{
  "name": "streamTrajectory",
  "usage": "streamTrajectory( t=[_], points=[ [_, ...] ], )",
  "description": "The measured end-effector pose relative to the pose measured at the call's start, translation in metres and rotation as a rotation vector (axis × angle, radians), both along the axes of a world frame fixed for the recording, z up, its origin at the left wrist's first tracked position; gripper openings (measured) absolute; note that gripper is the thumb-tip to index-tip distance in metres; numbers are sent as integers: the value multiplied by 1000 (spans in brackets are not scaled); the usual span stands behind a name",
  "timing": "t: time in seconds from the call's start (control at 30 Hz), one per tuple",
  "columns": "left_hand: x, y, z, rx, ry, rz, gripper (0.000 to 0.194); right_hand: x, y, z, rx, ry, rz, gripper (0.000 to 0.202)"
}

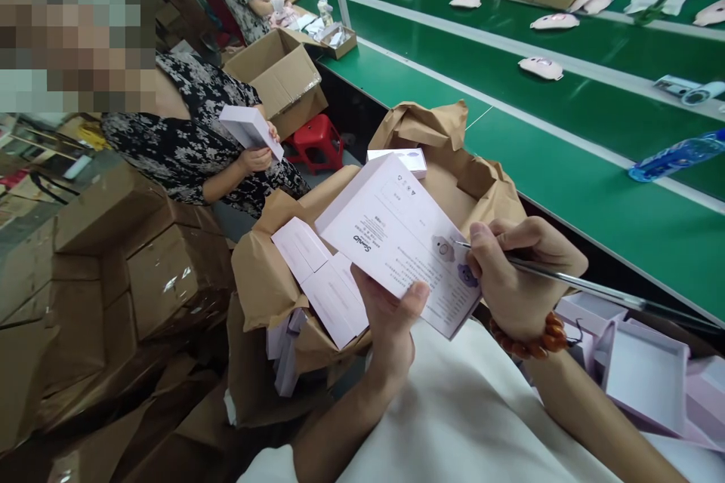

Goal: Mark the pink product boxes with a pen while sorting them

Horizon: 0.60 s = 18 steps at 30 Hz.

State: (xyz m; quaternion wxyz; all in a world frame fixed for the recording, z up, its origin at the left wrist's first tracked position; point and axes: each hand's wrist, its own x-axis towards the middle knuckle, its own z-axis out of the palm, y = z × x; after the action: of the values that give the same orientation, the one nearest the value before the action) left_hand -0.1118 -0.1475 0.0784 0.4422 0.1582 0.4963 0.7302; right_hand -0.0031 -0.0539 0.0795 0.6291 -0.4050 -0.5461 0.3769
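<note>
A pale lilac-white box [390,219], flat and rectangular, is tilted in front of me, its printed face up. The face carries small text and two little grey and purple pictures near the right end. My left hand [390,317] grips the lower edge, thumb on the printed face and fingers underneath. My right hand [521,272] is closed pen-like around long silver tweezers [583,287], whose tip touches or nearly touches the box by the grey picture. Below stands an open carton lined with brown paper [266,264], holding several similar boxes [328,290].
A co-worker [198,136] at the left holds another white box [249,127]. Beyond a green conveyor [419,53] edge lie pink devices [541,68] and a blue bottle [680,156]. Open box trays [646,370] are at lower right, brown cartons [170,279] left, a red stool [317,143] behind.
</note>
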Motion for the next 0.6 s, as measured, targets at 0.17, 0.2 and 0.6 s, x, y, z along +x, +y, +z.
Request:
streamTrajectory(
  t=[0.17, 0.2, 0.6],
  points=[
    [-2, 0, 1, -3, -17, -21, 89, 0, 0, -1, 0, 2, 10, 57],
    [-3, -1, 0, -3, -18, -22, 88, 0, 0, -2, 7, 3, 9, 57],
    [-5, 0, -7, -21, 6, -23, 94, -4, -2, 0, -2, 28, 8, 57]
  ],
)
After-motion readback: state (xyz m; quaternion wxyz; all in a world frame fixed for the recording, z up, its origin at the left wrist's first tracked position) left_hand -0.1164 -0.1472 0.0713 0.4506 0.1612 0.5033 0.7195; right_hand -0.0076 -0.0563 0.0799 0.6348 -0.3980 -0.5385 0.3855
